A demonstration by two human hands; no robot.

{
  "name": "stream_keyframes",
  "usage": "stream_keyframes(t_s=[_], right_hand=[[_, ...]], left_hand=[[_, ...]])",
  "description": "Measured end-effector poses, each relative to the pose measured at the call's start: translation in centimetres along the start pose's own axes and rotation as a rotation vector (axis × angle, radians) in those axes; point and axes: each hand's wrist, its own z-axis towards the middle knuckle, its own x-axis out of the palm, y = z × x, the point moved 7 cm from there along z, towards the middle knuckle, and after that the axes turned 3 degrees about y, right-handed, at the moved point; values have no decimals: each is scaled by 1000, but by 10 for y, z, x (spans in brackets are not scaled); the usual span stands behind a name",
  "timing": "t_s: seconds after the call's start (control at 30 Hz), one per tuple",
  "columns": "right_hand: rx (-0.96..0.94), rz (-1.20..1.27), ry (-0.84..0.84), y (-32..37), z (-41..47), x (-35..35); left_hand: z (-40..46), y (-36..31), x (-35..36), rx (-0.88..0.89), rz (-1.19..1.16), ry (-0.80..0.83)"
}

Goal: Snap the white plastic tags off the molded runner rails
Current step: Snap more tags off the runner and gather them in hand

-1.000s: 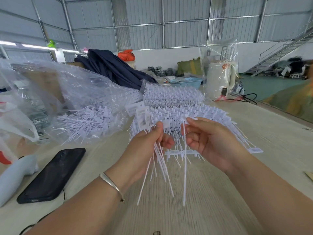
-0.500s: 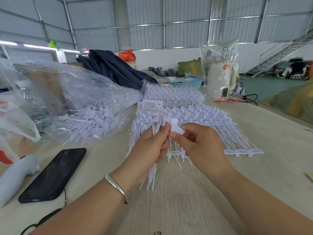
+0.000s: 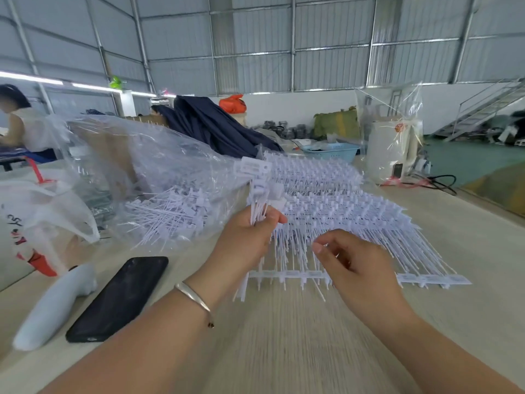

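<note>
Fingers (image 3: 272, 216) L hand (image 3: 244, 245) grip tags (image 3: 260, 189) | R hand (image 3: 355, 268) blurred, grip unclear

White tags (image 3: 260, 191) bunched upright, runner rails (image 3: 355, 220) stacked flat on table

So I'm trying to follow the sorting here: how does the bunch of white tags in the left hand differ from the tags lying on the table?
The bunch of white plastic tags is gripped upright in the left hand, already loose; the white tags on molded runner rails lie flat on the pale wooden table, in rows. The bunch is small; the rail stack is far larger. Both are the same white stemmed tags. The right hand reaches toward the rails.
</note>
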Motion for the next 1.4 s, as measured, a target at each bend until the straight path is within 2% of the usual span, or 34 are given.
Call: stream_keyframes(t_s=[0.13,0.3,0.47,0.53,0.6,0.67,0.77,0.83,0.97,1.1,1.23,1.33,1.4], right_hand=[[-55,-8,38,8,-4,8],[-198,-169,41,24,-4,20],[-246,-255,73,26,-1,29],[-276,-265,54,32,-1,28],[-286,-260,56,35,0,29],[-281,-265,81,36,0,32],[-264,-276,112,34,1,36],[-243,-279,125,32,2,37],[-202,-322,172,30,1,43],[-186,-313,197,25,0,42],[-156,-272,194,17,2,36],[-128,-255,190,12,5,32],[-104,-254,201,8,6,31]], left_hand=[[20,-7,-48,-54,145,7],[69,11,-124,-252,406,0],[131,36,-198,-295,1047,-115],[144,46,-220,-289,1128,-188],[155,56,-230,-250,1104,-247],[159,70,-228,-204,1095,-230],[154,98,-219,-229,1211,-111],[147,110,-220,-258,1264,-127],[139,98,-216,-153,1525,-183],[132,66,-202,9,1462,-192],[105,15,-162,167,1177,-371],[79,-4,-123,185,950,-426],[67,0,-93,132,881,-346]])
